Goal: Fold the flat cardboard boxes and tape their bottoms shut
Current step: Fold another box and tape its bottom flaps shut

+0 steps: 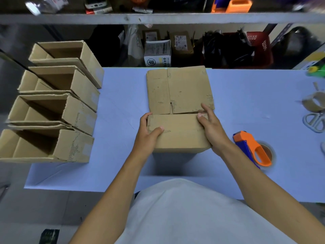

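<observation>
A brown cardboard box [179,132] stands in the middle of the light blue table [123,103], lifted a little at its near edge. My left hand [149,136] grips its left side, thumb on top. My right hand [211,127] holds its right side, fingers pressing a flap at the far edge. Behind it lies a stack of flat cardboard boxes [179,88]. An orange and blue tape dispenser [253,148] with a tape roll rests on the table to the right of my right hand.
Several folded open boxes [52,110] stand in a row along the table's left edge. A tape roll [314,103] and scissors [314,122] lie at the right edge. Cluttered shelves with packages and a red basket [260,48] run behind the table.
</observation>
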